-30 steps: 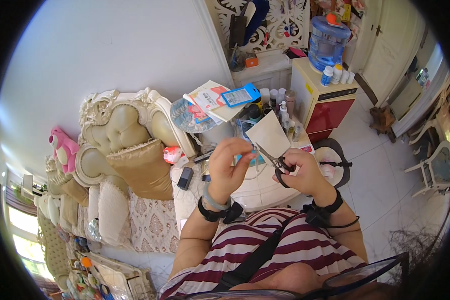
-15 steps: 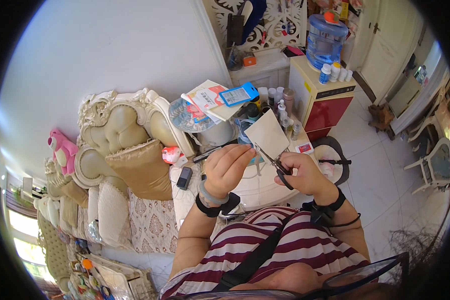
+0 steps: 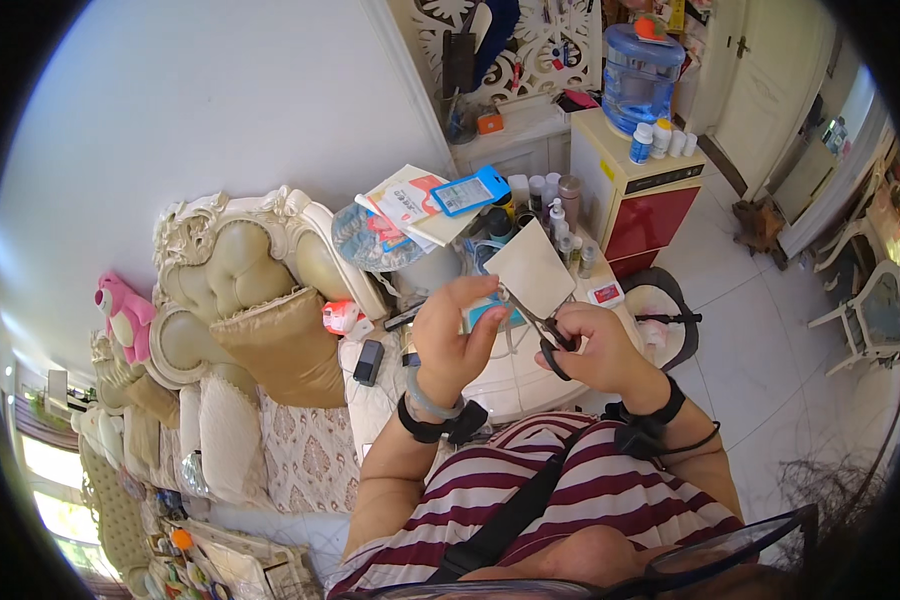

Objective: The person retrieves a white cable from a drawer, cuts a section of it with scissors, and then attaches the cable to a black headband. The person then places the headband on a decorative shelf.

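My right hand (image 3: 598,345) is closed round the dark handles of a pair of scissors (image 3: 548,330), whose blades point up and left toward my left hand. My left hand (image 3: 452,328) is beside the blade tips, its thumb and index finger apart and the other fingers curled. A small pale bit (image 3: 504,294) shows at the tips, too small to name. Just beyond the blades a pale square panel (image 3: 536,266) stands tilted, partly covered by the scissors. Beneath my hands lies a whitish table (image 3: 505,385), with a blue thing (image 3: 510,319) partly hidden behind my left thumb.
Several bottles (image 3: 558,212) stand behind the panel. Papers and a blue pouch (image 3: 468,192) lie on a stool at the back. A red-fronted cabinet (image 3: 652,222) carries a water jug (image 3: 642,80). To the left are a sofa cushion (image 3: 280,345) and a dark handheld device (image 3: 368,362).
My left thumb has come away from the fingers, leaving a gap. The scissors and right hand have shifted slightly left. My head's view has tilted a little.
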### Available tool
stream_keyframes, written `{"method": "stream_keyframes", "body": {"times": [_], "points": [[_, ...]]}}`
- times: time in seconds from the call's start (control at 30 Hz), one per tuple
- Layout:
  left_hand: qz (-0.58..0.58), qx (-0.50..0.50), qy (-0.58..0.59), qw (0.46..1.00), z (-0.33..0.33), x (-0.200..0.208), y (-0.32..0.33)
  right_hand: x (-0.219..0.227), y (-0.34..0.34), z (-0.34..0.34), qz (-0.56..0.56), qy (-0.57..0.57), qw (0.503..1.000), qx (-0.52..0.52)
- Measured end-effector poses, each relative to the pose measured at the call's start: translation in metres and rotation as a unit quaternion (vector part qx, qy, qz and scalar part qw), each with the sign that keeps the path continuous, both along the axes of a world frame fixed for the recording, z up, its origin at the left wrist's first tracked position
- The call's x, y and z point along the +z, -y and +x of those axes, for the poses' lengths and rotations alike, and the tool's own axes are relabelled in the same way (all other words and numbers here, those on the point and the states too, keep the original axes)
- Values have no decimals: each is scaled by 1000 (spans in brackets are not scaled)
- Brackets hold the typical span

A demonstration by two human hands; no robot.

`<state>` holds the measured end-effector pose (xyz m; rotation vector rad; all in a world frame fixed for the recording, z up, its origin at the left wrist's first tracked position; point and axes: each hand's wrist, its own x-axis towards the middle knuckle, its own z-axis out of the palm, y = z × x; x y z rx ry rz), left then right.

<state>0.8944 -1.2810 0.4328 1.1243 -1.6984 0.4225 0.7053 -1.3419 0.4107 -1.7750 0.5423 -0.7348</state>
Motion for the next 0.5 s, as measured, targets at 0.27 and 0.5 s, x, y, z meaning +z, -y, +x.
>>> {"method": "stream_keyframes", "body": {"times": [0.27, 0.5], "points": [[208, -203, -380, 878, 0, -13, 1, 16, -1, 4, -282, -40, 951, -125], [247, -168, -422, 856, -8, -11, 4, 17, 5, 8, -391, -51, 888, -238]]}}
